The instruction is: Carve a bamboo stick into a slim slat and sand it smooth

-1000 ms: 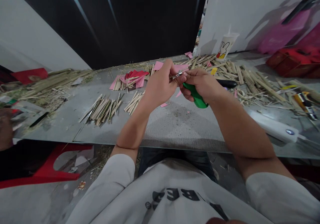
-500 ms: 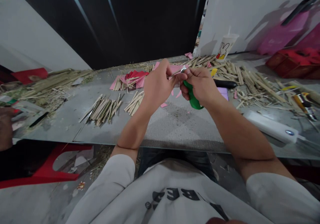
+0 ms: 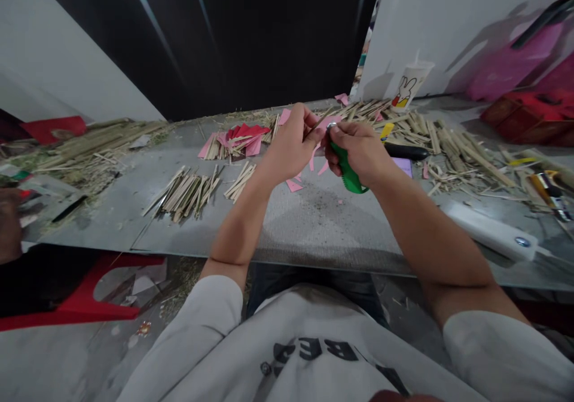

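My left hand (image 3: 291,145) is closed in a pinch, with a thin strip of bamboo or wood between its fingertips, largely hidden by the fingers. Close on its right, my right hand (image 3: 356,151) grips a green-handled cutter (image 3: 352,177); its ridged handle hangs below the fingers and a shiny metal part shows by the thumb. Pink paper pieces (image 3: 293,185) lie on the table under the hands. Left of my left hand are a bundle of split sticks (image 3: 191,195), a smaller bundle (image 3: 241,182) and sticks with pink and red paper (image 3: 242,139).
Longer split stalks lie at left (image 3: 103,145) and right (image 3: 452,145). A black handle (image 3: 406,152), a paper cup (image 3: 410,85), a white device (image 3: 493,228) and a red box (image 3: 529,118) are on the right. Another person's hand (image 3: 9,222) is at the far left edge.
My two hands have come slightly apart at the fingertips, and the strip between them shows less. The green-handled cutter stays in my right hand. The view has shifted slightly.
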A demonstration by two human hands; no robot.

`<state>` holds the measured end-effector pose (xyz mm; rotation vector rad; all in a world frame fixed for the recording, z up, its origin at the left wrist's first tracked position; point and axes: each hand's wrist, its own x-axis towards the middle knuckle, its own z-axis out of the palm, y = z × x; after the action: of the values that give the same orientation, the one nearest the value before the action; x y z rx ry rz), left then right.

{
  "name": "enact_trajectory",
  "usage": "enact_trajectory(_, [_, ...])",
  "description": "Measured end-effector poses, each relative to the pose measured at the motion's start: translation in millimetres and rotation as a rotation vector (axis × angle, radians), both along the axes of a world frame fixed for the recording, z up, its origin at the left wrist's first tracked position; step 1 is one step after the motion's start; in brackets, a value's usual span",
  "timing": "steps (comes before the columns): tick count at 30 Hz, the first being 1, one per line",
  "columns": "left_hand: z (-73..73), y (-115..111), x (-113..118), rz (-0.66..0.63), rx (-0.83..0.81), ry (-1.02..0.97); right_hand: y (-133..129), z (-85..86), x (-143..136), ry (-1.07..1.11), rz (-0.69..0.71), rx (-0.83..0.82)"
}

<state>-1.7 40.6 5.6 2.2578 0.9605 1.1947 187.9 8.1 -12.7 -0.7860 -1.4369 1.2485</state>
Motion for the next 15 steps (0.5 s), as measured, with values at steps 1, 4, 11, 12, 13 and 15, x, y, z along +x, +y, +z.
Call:
enact_trajectory(1, [-1.4,4,0,-0.015,-0.008,0.002,3,-1.4,2,0.005,-0.006,-0.001])
enact_trajectory(4, [-3.0,10,1,-0.034,-0.036,0.0,8,-3.6,7,0.03,-0.013,-0.003])
enact_trajectory(11, [2.2,2,4,-0.067,-0.098,-0.009,-4,4.7,4,0.009,0.061,0.112])
enact_trajectory(12, [3.5,0,5,-0.078,-0.112,-0.013,-6,6.1,4,-0.006,0.085,0.112])
enact_trajectory(13, [4.9,-2,6,-0.092,-0.135,-0.016,-7,7.1,4,-0.019,0.105,0.111])
enact_trajectory(15, [7.9,-6,6,-0.124,-0.199,-0.02,-8,8.5,7,-0.041,0.132,0.106])
